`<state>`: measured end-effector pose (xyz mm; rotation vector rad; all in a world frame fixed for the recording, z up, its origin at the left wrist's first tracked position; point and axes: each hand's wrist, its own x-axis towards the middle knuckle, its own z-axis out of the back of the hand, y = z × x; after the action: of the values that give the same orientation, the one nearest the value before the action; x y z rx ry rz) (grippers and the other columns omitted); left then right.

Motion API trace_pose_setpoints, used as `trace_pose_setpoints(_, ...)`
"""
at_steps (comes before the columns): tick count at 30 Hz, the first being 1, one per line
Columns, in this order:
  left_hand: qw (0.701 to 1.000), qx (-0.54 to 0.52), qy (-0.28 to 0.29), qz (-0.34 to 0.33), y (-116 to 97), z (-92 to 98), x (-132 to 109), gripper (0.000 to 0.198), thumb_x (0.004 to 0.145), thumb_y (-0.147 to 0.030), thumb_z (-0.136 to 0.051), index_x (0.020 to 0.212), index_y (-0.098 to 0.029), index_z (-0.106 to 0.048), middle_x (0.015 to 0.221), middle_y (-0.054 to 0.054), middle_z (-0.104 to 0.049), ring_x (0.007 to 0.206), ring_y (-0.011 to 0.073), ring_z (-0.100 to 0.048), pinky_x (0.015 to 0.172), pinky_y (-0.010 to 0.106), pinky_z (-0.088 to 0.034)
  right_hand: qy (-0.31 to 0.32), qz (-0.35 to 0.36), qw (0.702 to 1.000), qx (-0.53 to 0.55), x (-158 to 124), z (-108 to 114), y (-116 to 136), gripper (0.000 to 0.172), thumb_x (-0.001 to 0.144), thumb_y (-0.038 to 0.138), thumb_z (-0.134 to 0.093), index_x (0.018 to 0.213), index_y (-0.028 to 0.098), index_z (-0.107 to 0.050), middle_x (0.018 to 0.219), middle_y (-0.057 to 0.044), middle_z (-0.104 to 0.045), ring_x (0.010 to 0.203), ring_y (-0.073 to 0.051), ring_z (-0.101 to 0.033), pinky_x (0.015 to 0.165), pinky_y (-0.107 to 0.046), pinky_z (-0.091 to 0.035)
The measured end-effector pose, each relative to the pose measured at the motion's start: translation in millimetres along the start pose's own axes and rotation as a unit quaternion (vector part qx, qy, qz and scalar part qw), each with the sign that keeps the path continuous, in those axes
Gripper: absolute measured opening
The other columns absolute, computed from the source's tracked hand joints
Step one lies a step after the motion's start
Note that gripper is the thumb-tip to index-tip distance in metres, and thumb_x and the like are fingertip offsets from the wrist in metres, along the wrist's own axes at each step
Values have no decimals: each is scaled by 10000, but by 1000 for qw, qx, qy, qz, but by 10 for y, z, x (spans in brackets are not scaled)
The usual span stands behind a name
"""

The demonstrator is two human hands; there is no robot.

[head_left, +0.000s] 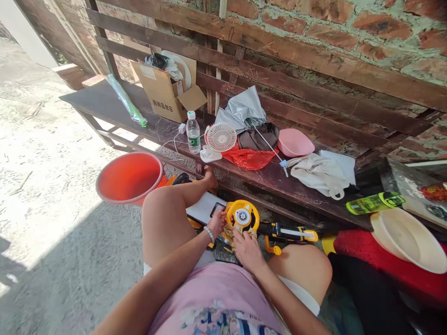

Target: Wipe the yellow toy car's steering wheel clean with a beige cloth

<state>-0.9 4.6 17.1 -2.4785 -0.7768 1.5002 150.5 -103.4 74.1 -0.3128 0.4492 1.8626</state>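
Right hand (247, 250), left hand (217, 223) at steering wheel (242, 215), face seemingly upward.

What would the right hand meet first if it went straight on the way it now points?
Most likely the yellow steering wheel: the right hand points up at its lower rim and seems almost to touch it, though depth is unclear.

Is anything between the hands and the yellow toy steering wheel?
Nothing blocks them. The left hand rests at the rim of the yellow steering wheel, and the right hand holds a tan cloth against its lower edge.
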Motion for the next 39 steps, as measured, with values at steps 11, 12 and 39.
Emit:
trace_pose_setpoints(11, 979, 194, -22, -60, 140, -11, 100, 75, 899, -154, -624, 969, -181, -627, 907, 20, -739, 757, 128, -666, 799, 260, -527, 27, -100, 995, -10, -70, 292, -352, 317, 910, 172, -491, 1105, 201, -740, 1306, -104, -664, 1156, -282, -550, 961, -399, -429)
trace_pose_setpoints(12, 977, 203, -24, -63, 140, -8, 102, 77, 900, -151, -621, 970, -181, -623, 906, 19, -738, 764, 128, -667, 795, 256, -530, 32, -118, 992, -16, -33, 343, -397, 319, 915, 168, -481, 1091, 194, -746, 1272, -115, -673, 1148, -285, -554, 951, -395, -431)
trace_pose_setpoints(39, 962, 270, -13, -37, 178, -39, 75, 115, 1035, -272, -474, 1131, -213, -499, 747, -6, -709, 537, 158, -705, 675, 289, -579, -8, -332, 924, 191, 599, 388, -923, 563, 936, 456, -459, 1440, 226, -558, 1267, -141, -700, 1121, -278, -682, 917, -364, -484)
